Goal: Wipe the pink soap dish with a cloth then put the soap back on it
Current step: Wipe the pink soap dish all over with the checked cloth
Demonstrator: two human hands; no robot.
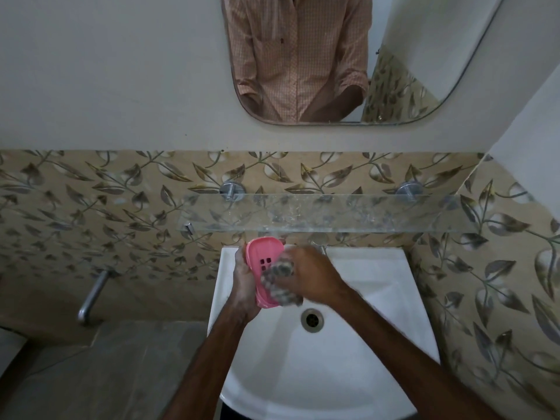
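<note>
Hands (242,283) wiping soap dish (265,268) over white sink (378,359).

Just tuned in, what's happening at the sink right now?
A person is cleaning over the white sink. The left hand grips the pink soap dish, tilted above the basin, while the right hand presses a bunched grey cloth against its inner face. The cloth looks blurred. No soap is visible in this view, so it isn't back on the dish.
</note>
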